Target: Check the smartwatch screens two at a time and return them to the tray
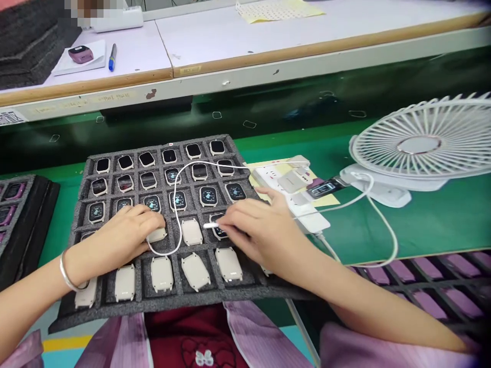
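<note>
Right hand (255, 227): yours, thumb and fingers pinching a slim white stick (209, 225), tip beside a face-up watch (218, 232), fourth row. Risk: a slip of the pinch could scrape that screen.

Left hand (132, 230): fingers curled down at a face-down watch (158, 234), same row; the white cable (177, 209) runs to them, though your hidden fingertips leave it unclear whether they pinch its end.

Cable: looped loosely across the foam tray (172, 301). Risk: your wrist catching that slack could drag a watch from its compartment, or tug the cable loose.
</note>
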Demonstrator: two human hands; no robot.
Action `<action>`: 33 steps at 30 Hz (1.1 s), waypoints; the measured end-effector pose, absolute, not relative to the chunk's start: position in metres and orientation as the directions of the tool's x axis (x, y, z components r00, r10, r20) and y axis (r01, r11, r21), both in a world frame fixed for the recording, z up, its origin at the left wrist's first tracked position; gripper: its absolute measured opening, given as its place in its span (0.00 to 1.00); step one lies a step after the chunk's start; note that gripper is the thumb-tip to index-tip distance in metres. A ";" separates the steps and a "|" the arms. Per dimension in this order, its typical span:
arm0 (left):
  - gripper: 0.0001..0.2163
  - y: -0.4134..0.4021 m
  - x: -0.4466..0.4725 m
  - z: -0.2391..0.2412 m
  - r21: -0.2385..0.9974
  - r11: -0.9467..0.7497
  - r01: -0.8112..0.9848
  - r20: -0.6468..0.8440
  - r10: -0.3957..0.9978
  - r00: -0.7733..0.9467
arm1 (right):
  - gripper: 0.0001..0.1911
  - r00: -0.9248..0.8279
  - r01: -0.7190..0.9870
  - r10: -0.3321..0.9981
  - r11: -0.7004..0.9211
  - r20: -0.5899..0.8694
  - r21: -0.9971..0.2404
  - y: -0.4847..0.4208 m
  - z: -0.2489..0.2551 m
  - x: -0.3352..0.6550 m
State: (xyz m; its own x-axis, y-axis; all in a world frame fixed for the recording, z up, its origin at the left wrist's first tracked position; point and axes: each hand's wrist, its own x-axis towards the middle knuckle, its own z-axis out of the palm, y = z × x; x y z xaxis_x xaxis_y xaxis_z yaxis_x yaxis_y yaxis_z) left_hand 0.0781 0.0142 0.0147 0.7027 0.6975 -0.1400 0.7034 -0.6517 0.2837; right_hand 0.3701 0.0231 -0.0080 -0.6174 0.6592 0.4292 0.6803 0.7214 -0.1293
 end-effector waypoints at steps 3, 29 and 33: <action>0.16 0.013 0.077 0.014 0.350 -0.604 0.716 -0.139 0.723 0.677 | 0.12 -0.696 0.610 0.620 0.777 0.362 -0.156 0.018 -0.015 0.360; 0.15 0.030 0.076 0.035 0.594 -0.421 0.686 -0.315 0.662 0.680 | 0.15 -0.774 0.614 0.632 0.763 0.032 -0.205 0.055 -0.014 0.332; 0.16 0.034 0.078 0.027 0.596 -0.271 0.756 -0.396 0.720 0.570 | 0.13 -0.801 0.583 0.599 0.784 0.012 -0.213 0.054 -0.012 0.329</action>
State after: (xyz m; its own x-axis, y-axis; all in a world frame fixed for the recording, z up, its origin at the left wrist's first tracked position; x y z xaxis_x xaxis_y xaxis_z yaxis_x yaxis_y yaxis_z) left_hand 0.0777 0.0340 0.0268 0.5705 0.7197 -0.3958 0.7557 -0.2713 0.5960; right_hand 0.3295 0.0537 -0.0121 -0.8009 0.5987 0.0119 0.5829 0.7840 -0.2134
